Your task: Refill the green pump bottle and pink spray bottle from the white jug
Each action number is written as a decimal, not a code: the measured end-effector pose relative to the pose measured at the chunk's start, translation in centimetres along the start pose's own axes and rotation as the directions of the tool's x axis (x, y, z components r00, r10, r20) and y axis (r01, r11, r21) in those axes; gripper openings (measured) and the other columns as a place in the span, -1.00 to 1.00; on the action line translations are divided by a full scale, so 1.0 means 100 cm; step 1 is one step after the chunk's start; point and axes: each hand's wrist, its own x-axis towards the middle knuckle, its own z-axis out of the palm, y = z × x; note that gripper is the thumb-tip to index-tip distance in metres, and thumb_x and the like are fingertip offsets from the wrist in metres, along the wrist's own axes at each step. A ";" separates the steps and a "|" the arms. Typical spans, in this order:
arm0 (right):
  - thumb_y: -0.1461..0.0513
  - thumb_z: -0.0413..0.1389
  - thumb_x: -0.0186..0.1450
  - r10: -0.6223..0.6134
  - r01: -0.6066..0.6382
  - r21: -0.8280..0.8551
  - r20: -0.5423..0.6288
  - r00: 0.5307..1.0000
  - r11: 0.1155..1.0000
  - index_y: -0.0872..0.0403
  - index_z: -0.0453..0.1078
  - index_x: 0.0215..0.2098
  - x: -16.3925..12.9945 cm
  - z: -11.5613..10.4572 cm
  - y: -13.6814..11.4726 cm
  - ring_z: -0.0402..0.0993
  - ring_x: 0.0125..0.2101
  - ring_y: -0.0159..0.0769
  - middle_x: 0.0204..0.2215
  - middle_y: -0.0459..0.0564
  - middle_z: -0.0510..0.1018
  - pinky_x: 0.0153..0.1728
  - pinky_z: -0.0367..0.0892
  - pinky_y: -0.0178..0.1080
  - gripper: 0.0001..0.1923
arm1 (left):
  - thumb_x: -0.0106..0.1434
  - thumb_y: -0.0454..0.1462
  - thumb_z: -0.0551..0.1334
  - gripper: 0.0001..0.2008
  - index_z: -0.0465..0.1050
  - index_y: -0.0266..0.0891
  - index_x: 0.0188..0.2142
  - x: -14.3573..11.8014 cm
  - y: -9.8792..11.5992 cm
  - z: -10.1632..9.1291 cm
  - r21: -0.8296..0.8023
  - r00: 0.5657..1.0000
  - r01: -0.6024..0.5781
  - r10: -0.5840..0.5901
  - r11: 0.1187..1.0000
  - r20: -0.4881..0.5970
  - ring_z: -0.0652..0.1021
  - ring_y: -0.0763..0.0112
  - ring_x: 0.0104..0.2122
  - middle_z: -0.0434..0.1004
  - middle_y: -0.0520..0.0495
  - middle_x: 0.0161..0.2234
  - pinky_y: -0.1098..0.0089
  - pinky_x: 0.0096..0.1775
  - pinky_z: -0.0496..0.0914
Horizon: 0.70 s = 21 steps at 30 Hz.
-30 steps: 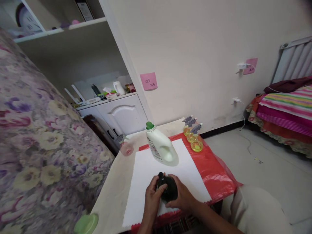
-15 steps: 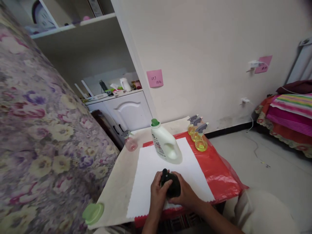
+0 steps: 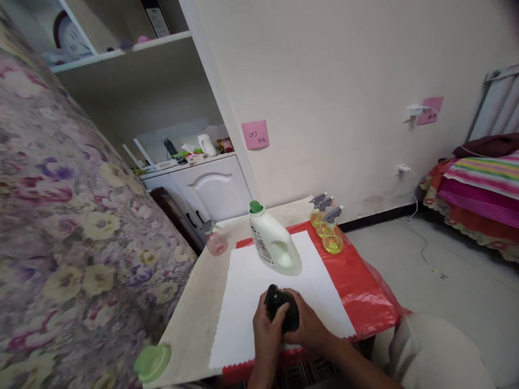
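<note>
Now both hands are gripping the dark bottle (image 3: 284,313) on the white sheet (image 3: 251,292): left hand (image 3: 265,330) pinching its top, right hand (image 3: 310,327) wrapping its body. Likely twisting the top; next needs steady counter-grip.

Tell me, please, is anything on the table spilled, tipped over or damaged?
Nothing stands out. The white jug, the yellow spray bottles and the pink spray bottle stand upright, with no spill visible. Both hands, left hand and right hand, grip a dark bottle.
</note>
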 end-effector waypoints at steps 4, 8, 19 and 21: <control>0.34 0.36 -0.18 0.007 -0.007 0.005 0.000 1.000 1.000 -0.04 0.06 0.20 0.000 -0.001 -0.002 0.34 0.09 -0.02 0.14 0.05 0.36 0.10 0.24 -0.01 0.02 | 0.12 -0.16 0.32 -0.59 0.47 -0.22 -0.04 0.001 0.001 0.000 -0.044 0.997 0.014 -0.010 0.999 0.078 0.53 0.14 -0.02 0.58 -0.14 -0.06 0.19 0.07 0.35; 0.29 0.40 -0.19 -0.014 0.014 0.021 0.012 1.000 1.000 -0.05 0.09 0.18 0.001 -0.003 -0.003 0.32 0.11 -0.01 0.15 0.05 0.36 0.12 0.22 0.01 0.01 | 0.05 -0.19 0.36 -0.61 0.53 -0.23 -0.10 0.010 0.005 -0.010 -0.122 0.984 0.083 -0.061 0.989 0.169 0.53 0.10 -0.01 0.61 -0.14 -0.07 0.18 0.08 0.35; 0.35 0.33 -0.14 -0.027 0.027 -0.002 -0.002 1.000 1.000 -0.02 0.06 0.21 0.000 0.000 -0.005 0.35 0.08 -0.01 0.14 0.09 0.36 0.08 0.27 0.00 -0.02 | 0.14 -0.14 0.29 -0.58 0.47 -0.26 -0.02 0.002 -0.006 0.002 0.015 0.999 0.014 -0.015 1.000 0.036 0.48 0.08 0.06 0.55 -0.21 0.01 0.06 0.17 0.23; 0.34 0.33 -0.13 -0.026 0.026 -0.004 -0.004 1.000 1.000 -0.02 0.06 0.21 0.000 0.000 -0.005 0.34 0.10 -0.01 0.15 0.10 0.35 0.10 0.25 0.01 -0.02 | 0.17 -0.13 0.26 -0.60 0.48 -0.26 -0.03 0.001 -0.007 0.006 0.049 1.000 -0.001 0.000 0.999 0.021 0.49 0.08 0.04 0.56 -0.21 -0.01 0.05 0.16 0.24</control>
